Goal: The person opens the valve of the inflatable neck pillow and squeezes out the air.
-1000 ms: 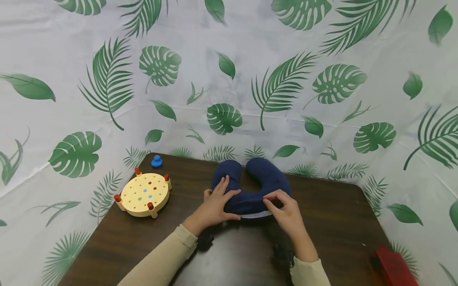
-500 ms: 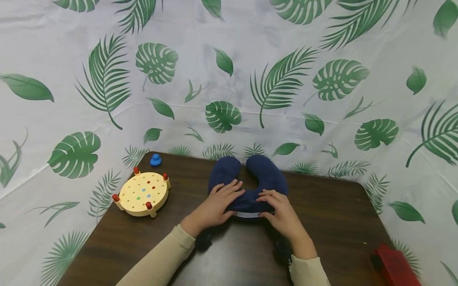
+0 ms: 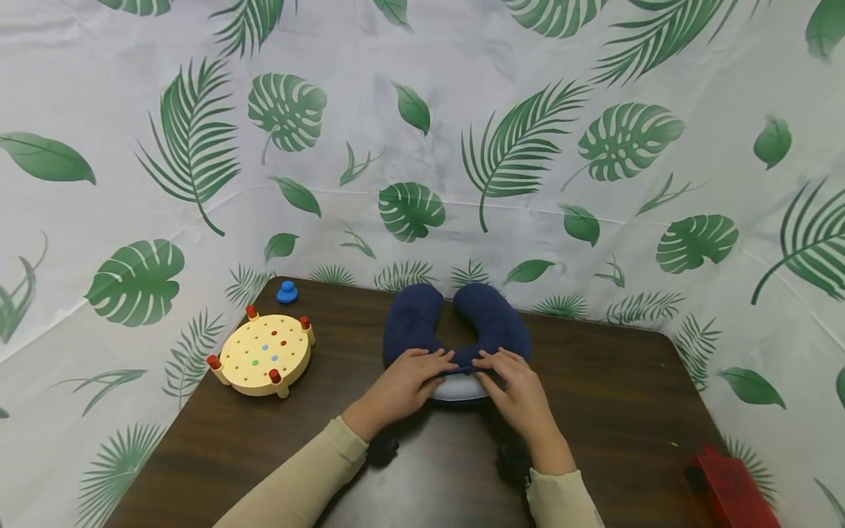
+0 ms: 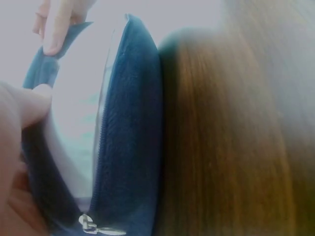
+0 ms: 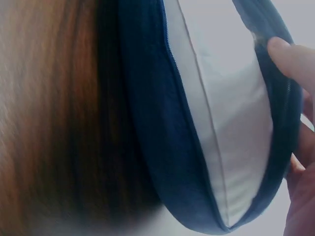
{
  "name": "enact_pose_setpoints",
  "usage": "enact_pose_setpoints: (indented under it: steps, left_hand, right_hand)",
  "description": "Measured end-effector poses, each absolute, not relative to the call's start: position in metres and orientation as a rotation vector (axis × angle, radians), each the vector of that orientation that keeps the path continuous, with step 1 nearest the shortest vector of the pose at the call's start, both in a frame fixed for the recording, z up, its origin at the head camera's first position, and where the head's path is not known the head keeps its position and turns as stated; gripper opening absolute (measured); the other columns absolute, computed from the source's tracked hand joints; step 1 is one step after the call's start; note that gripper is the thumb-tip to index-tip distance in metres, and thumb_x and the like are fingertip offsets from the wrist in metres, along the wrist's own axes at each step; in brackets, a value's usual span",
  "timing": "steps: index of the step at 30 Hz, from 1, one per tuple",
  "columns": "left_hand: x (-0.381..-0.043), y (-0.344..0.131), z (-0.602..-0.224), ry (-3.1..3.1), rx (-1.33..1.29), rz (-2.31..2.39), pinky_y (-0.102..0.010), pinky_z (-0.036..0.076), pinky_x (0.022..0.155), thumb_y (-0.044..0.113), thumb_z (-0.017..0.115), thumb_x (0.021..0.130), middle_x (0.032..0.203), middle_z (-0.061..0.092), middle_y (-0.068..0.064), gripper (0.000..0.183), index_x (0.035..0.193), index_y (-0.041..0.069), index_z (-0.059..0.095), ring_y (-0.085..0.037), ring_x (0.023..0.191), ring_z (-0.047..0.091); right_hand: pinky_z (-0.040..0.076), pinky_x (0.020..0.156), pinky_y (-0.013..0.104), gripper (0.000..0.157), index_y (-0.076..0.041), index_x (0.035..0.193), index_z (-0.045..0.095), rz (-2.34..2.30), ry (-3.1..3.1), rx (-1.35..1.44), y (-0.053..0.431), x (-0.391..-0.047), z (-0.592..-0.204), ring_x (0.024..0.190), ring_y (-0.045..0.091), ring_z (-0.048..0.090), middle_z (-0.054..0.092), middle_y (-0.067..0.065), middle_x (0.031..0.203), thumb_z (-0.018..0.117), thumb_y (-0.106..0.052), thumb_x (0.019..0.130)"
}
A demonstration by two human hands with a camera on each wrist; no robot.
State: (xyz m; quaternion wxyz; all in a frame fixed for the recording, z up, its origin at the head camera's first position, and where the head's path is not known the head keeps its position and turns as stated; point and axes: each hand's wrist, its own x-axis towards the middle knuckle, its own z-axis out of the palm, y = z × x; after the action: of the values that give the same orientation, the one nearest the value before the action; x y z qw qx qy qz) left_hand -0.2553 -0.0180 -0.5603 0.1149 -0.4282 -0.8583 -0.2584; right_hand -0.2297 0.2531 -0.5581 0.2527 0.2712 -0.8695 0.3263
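Observation:
A navy U-shaped neck pillow (image 3: 494,323) lies on the table with its two ends toward the wall. The zip along its near curve is undone, and a white inner cushion (image 3: 459,389) shows through the gap. My left hand (image 3: 398,386) and right hand (image 3: 520,389) pinch the upper edge of the cover between thumbs and fingers, close to each other. In the left wrist view a silver zip pull (image 4: 98,226) sits at one end of the opening. The right wrist view shows my right thumb (image 5: 285,54) on the cover's edge, fingers behind it.
A round yellow pegboard (image 3: 264,352) with red-topped legs stands on the left of the dark wooden table (image 3: 614,411). Behind it is a small blue knobbed piece (image 3: 287,292). A red object (image 3: 733,488) lies at the right front edge. Leaf-print cloth hangs behind.
The left hand, earlier spread on the pillow, and the right hand, earlier at the zip's right side, have come together at the middle. The cover edge is lifted back, exposing more white cushion.

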Motion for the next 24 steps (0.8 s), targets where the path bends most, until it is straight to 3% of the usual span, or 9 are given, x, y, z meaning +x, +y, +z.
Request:
enact_pose_setpoints:
  steps: [3,6,10,12,15,18,21,24]
  left_hand:
    - [-0.256,-0.018,-0.561,-2.519,-1.217,-0.793,-0.043,0.046,0.122,0.020,0.065,0.111,0.150,0.070,-0.003,0.040,0.151,0.016,0.066,-0.019,0.137,0.068]
    - [-0.258,-0.018,-0.562,-2.525,-1.210,-0.813,-0.041,0.040,0.129,0.016,0.064,0.111,0.143,0.075,-0.001,0.039,0.150,0.017,0.064,-0.015,0.129,0.073]
    - [-0.262,-0.020,-0.562,-2.488,-1.257,-0.799,-0.043,0.032,0.133,0.006,0.064,0.109,0.136,0.078,0.000,0.028,0.134,0.016,0.069,-0.014,0.128,0.073]
    - [-0.263,-0.020,-0.561,-2.468,-1.280,-0.793,-0.047,0.034,0.132,0.000,0.064,0.107,0.139,0.077,-0.001,0.026,0.124,0.017,0.072,-0.017,0.133,0.071]
    - [-0.263,-0.021,-0.560,-2.476,-1.303,-0.861,-0.057,0.032,0.131,-0.004,0.062,0.106,0.152,0.068,-0.004,0.029,0.120,0.019,0.074,-0.031,0.152,0.056]
    - [-0.262,-0.022,-0.560,-2.555,-1.248,-0.954,-0.072,0.013,0.132,0.000,0.057,0.109,0.170,0.051,-0.004,0.036,0.130,0.024,0.075,-0.041,0.167,0.027]
    - [-0.260,-0.022,-0.561,-2.643,-1.158,-0.976,-0.084,-0.004,0.124,0.015,0.059,0.112,0.178,0.037,-0.001,0.034,0.140,0.030,0.072,-0.041,0.171,0.006]
    - [-0.258,-0.020,-0.563,-2.706,-1.114,-0.915,-0.089,-0.006,0.118,0.035,0.066,0.110,0.180,0.032,-0.001,0.033,0.143,0.036,0.068,-0.040,0.171,0.001]
  right_hand:
    - [0.052,0.113,0.056,0.026,-0.009,0.111,0.084,0.940,-2.339,0.687,0.249,-0.229,-0.559,0.114,0.035,0.079,0.084,0.011,0.113,0.089,0.000,0.088]
    - [0.054,0.111,0.047,0.023,-0.013,0.109,0.085,1.008,-2.339,0.630,0.247,-0.228,-0.559,0.112,0.032,0.078,0.085,0.004,0.108,0.088,-0.003,0.089]
    - [0.052,0.106,0.033,0.023,-0.017,0.109,0.084,1.084,-2.338,0.597,0.246,-0.230,-0.562,0.110,0.024,0.074,0.083,-0.003,0.107,0.088,-0.004,0.091]
    - [0.047,0.114,0.033,0.021,-0.016,0.108,0.081,1.171,-2.323,0.626,0.246,-0.232,-0.566,0.115,0.024,0.074,0.082,-0.001,0.108,0.084,-0.001,0.093]
    - [0.030,0.132,0.047,0.021,-0.015,0.105,0.077,1.334,-2.309,0.682,0.247,-0.236,-0.573,0.132,0.030,0.070,0.080,0.005,0.115,0.076,0.004,0.098]
    - [0.015,0.134,0.063,0.024,-0.018,0.107,0.075,1.412,-2.326,0.728,0.247,-0.238,-0.577,0.145,0.036,0.061,0.078,0.007,0.122,0.070,0.005,0.102]
    - [0.011,0.132,0.070,0.025,-0.022,0.111,0.077,1.406,-2.374,0.759,0.248,-0.239,-0.578,0.150,0.038,0.056,0.075,0.006,0.130,0.067,0.000,0.105]
    - [0.006,0.132,0.071,0.025,-0.024,0.116,0.079,1.414,-2.424,0.796,0.251,-0.239,-0.579,0.153,0.040,0.050,0.072,0.007,0.135,0.065,-0.004,0.108]
